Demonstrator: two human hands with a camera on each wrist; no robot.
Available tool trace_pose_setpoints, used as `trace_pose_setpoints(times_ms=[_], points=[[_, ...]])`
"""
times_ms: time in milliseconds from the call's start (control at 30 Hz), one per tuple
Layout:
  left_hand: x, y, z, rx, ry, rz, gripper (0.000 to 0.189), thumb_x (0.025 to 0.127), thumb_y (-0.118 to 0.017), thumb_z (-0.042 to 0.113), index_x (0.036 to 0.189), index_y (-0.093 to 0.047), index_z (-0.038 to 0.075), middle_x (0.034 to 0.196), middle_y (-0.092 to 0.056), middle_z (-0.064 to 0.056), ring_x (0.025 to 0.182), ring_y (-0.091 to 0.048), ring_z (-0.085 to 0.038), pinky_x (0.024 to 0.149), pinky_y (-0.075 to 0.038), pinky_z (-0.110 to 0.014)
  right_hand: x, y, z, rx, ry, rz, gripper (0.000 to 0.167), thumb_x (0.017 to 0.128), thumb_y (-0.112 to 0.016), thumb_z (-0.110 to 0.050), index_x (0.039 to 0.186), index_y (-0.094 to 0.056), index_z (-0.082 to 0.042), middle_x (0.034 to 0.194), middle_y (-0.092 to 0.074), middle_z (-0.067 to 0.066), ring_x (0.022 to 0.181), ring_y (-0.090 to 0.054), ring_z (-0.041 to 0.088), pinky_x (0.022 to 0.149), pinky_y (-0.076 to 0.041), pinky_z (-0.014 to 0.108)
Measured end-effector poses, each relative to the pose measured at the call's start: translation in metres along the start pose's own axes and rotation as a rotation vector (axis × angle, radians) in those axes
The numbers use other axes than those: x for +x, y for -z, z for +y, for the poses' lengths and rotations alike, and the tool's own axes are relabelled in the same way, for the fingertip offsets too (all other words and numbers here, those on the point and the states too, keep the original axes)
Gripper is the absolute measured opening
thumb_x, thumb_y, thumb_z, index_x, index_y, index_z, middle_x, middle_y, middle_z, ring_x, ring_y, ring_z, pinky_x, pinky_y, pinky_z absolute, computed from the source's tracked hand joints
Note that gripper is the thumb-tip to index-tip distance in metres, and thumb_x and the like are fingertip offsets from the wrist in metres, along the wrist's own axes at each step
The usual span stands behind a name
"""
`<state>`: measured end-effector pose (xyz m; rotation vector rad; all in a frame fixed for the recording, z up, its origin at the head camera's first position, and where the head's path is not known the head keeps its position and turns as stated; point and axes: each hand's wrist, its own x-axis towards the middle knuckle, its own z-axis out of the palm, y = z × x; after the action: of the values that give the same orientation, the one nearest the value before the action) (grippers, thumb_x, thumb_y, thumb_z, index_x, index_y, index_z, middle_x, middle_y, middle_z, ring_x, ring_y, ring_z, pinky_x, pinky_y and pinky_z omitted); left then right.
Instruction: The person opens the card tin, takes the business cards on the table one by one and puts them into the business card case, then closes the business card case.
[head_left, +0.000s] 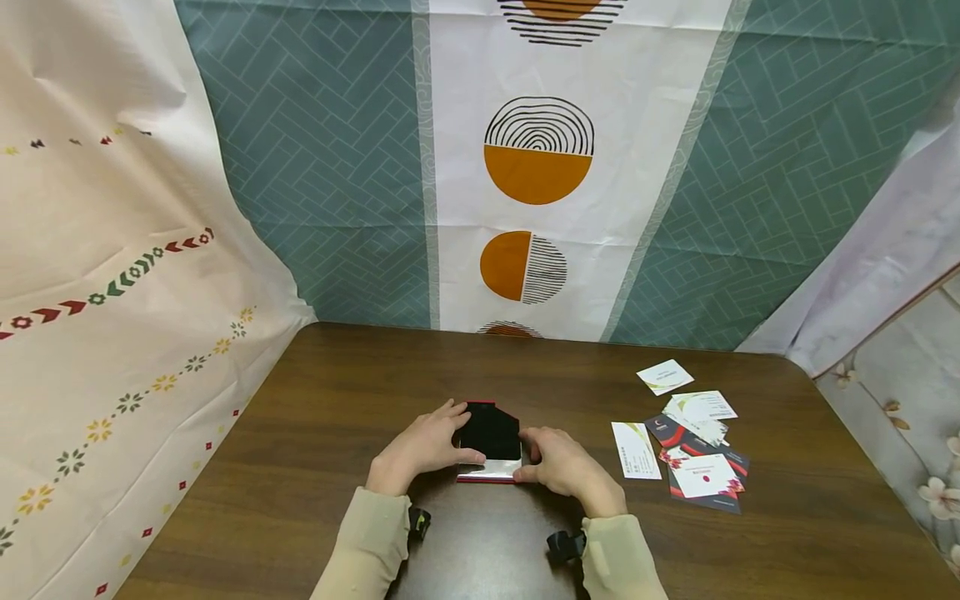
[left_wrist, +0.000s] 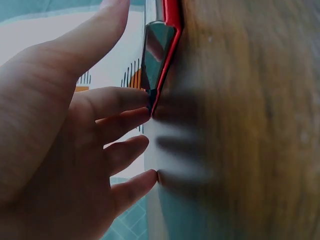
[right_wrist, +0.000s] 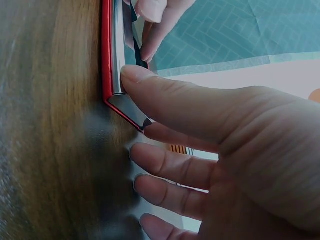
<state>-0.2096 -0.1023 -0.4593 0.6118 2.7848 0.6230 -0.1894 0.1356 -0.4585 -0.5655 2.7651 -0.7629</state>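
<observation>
A red-edged business card holder lies on the table between the two hands, its flap spread open. The inside looks black, with a shiny silver strip along the near edge. My left hand holds its left side, thumb over the silver part and index fingertip at the flap's edge. On the right side my right hand grips it, the thumb against the metal edge and the index finger by the flap's corner. The other fingers of each hand stay off the holder, their tips near or on the tabletop.
Several business cards lie loosely overlapped on the right of the brown wooden table. Two white cards, one farther back and one nearer the right hand, lie apart from them. A patterned cloth hangs behind the table.
</observation>
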Motion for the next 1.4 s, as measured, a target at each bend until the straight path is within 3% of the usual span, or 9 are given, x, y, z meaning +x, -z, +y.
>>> trace_pose_setpoints(times_ms=[400,800,1400], points=[[0.001,-0.003,-0.004,-0.051,-0.005,-0.076,0.107,0.068,-0.084,0.056,0.150,-0.038,0.004,0.159,-0.025,-0.010,0.147,-0.016,-0.032,0.114,-0.020,-0.056,-0.002,0.002,0.001,0.004,-0.008,0.006,0.060,0.078,-0.084,-0.025,0.128,-0.060,0.000,0.077,-0.054,-0.002,0.072,-0.049,0.014,0.067,-0.044,0.033],[-0.001,-0.003,-0.002,-0.030,0.008,-0.079,0.107,0.068,-0.085,0.054,0.150,-0.038,0.004,0.159,-0.024,-0.011,0.147,-0.016,-0.031,0.114,-0.021,-0.054,-0.005,0.006,0.001,0.067,-0.003,-0.019,0.055,0.087,-0.074,-0.029,0.132,-0.057,-0.001,0.077,-0.054,-0.003,0.069,-0.050,0.014,0.062,-0.044,0.032],[-0.003,-0.002,-0.001,-0.040,0.005,-0.078,0.106,0.068,-0.086,0.051,0.150,-0.038,0.003,0.159,-0.024,-0.012,0.147,-0.016,-0.031,0.115,-0.019,-0.052,-0.009,0.012,0.006,0.127,-0.028,-0.006,0.054,0.088,-0.074,-0.028,0.133,-0.056,-0.002,0.082,-0.057,-0.002,0.070,-0.052,0.014,0.061,-0.046,0.033]])
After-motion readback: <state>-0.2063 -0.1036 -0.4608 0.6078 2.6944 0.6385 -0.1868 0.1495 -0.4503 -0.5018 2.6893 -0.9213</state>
